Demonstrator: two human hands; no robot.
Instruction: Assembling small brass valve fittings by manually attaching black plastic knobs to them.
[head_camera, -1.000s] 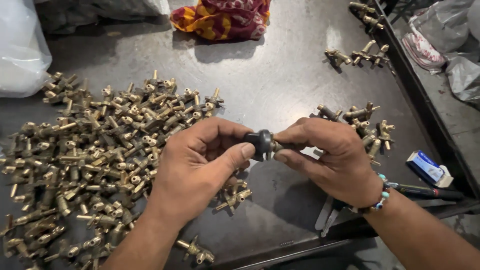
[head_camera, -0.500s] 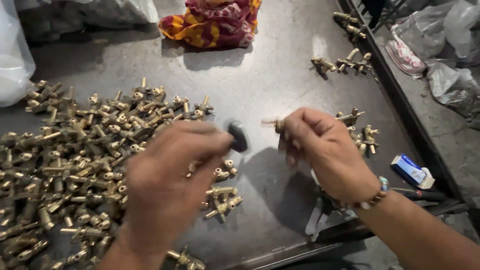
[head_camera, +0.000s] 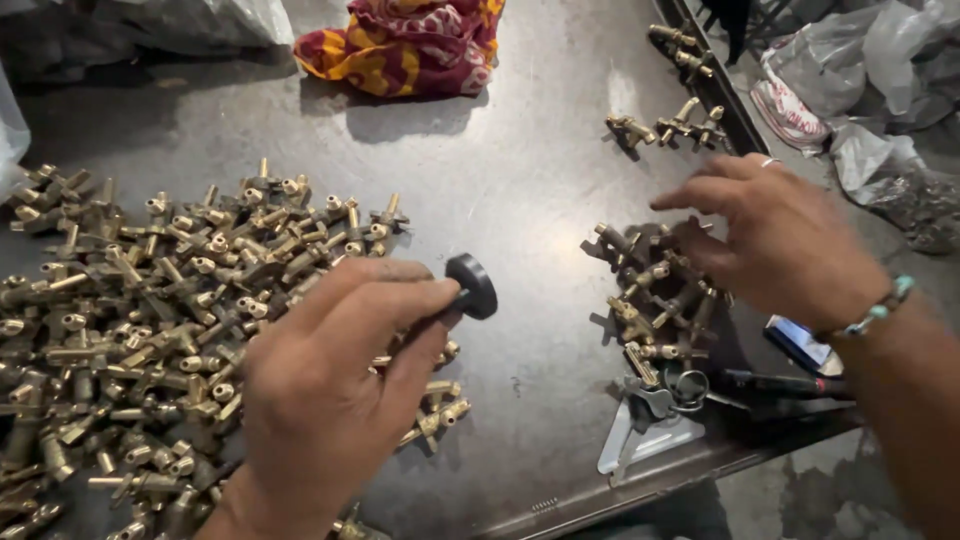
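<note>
now our left hand (head_camera: 335, 400) pinches a round black knob (head_camera: 472, 285) over the grey table (head_camera: 520, 190), and it could slip into the big brass pile (head_camera: 150, 310) beside it. our right hand (head_camera: 780, 245), fingers spread and empty, hangs over a small brass pile (head_camera: 655, 295). keys (head_camera: 665, 390) and a red cloth (head_camera: 405, 45) lie near.

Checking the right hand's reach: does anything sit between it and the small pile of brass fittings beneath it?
Nothing visible does. The right hand hovers open directly over the small brass pile, apart from it.
</note>
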